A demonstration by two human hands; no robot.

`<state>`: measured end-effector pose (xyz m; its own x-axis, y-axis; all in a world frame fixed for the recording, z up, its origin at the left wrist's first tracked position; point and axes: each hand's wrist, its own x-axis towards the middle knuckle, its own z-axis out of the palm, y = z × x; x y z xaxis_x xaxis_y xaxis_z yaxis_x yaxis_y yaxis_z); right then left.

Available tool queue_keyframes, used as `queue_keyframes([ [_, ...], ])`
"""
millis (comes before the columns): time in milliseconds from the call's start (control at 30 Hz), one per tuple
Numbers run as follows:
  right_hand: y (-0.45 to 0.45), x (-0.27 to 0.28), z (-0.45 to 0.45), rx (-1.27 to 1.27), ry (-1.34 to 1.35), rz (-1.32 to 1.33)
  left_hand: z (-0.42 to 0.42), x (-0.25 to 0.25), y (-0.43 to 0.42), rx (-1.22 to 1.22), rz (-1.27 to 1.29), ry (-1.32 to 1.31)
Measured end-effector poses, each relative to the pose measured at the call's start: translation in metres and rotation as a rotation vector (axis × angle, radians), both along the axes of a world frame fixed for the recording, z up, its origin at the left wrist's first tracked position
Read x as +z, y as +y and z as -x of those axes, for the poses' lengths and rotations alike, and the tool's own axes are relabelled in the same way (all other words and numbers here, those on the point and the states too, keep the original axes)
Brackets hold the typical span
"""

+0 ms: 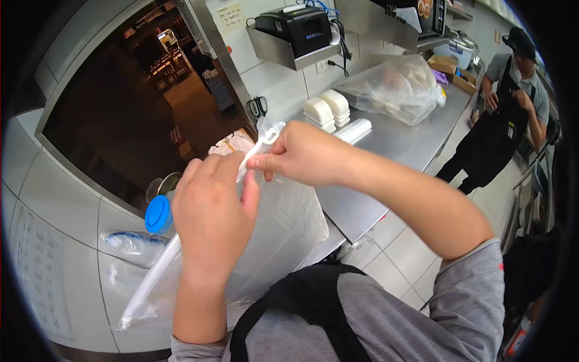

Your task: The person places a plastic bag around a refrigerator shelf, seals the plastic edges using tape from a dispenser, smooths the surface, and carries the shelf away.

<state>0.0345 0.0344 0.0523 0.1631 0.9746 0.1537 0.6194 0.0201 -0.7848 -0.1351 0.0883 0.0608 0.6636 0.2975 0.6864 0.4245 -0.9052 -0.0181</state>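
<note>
My left hand (211,211) is closed over the upper edge of a large clear plastic bag (277,223), its fingers curled away from me. Along that edge runs a white, gathered-looking strip that slants down to the lower left. My right hand (307,154) pinches the top end of the bag between thumb and fingers, where a twisted white loop sticks up. Both hands are close together, with the bag hanging over the counter in front of my body. Just left of my left hand is a blue lid (158,214).
Stacked white containers (325,110) and a filled clear bag (392,87) stand on the steel counter (356,208). Scissors (257,107) hang on the wall below a black printer (295,30). A pass-through opening lies left. A co-worker (506,108) stands at right.
</note>
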Motion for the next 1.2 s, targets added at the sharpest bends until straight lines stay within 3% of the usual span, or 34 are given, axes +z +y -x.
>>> queue_keyframes([
  [67, -0.001, 0.000, -0.004, 0.048, -0.043, 0.002, -0.001, -0.002, 0.000, -0.007, -0.015, -0.011],
  [133, 0.001, 0.000, -0.001, -0.118, -0.493, 0.220, 0.000, -0.002, -0.002, 0.011, -0.007, -0.005],
  [200, 0.005, -0.022, -0.005, -0.088, -0.358, 0.225, 0.000, -0.003, -0.002, 0.009, -0.019, -0.009],
  [300, -0.002, -0.025, -0.005, -0.101, -0.474, 0.228, 0.000, -0.004, -0.001, 0.022, -0.016, -0.026],
  [367, -0.006, -0.057, -0.021, -0.112, -0.821, 0.243, 0.003, -0.004, -0.002, 0.033, -0.007, -0.018],
  [433, -0.011, -0.051, -0.041, -0.188, -0.847, 0.480, 0.004, -0.001, -0.006, 0.012, 0.020, -0.007],
  [467, -0.016, -0.051, -0.050, -0.187, -0.853, 0.471, 0.005, 0.000, -0.008, 0.017, 0.013, -0.012],
  [533, -0.019, -0.048, -0.070, -0.133, -0.306, 0.084, 0.008, 0.001, -0.008, -0.018, 0.074, -0.026],
  [567, -0.016, -0.046, -0.074, -0.108, -0.318, 0.075, 0.011, -0.001, -0.003, -0.031, 0.059, 0.007],
  [633, -0.012, -0.049, -0.067, 0.359, 0.523, -0.165, 0.014, 0.001, -0.008, 0.013, 0.079, 0.040],
  [667, -0.008, -0.052, -0.055, 0.449, 0.600, -0.219, 0.018, 0.002, -0.011, 0.030, 0.102, 0.081],
  [800, 0.013, -0.078, -0.026, 0.400, 0.546, -0.243, 0.072, -0.002, -0.010, 0.346, -0.005, 0.163],
  [867, 0.013, -0.085, -0.021, 0.457, 0.771, -0.232, 0.123, -0.007, -0.002, 0.454, 0.163, 0.063],
  [933, 0.012, -0.096, -0.019, 0.443, 0.792, -0.264, 0.175, -0.008, 0.005, 0.551, 0.267, 0.065],
  [1067, 0.013, -0.114, -0.021, 0.466, 0.830, -0.325, 0.203, -0.025, 0.002, 0.616, 0.291, 0.058],
  [1200, 0.026, -0.112, -0.028, 0.550, 0.819, -0.379, 0.212, -0.037, -0.001, 0.629, 0.051, 0.135],
])
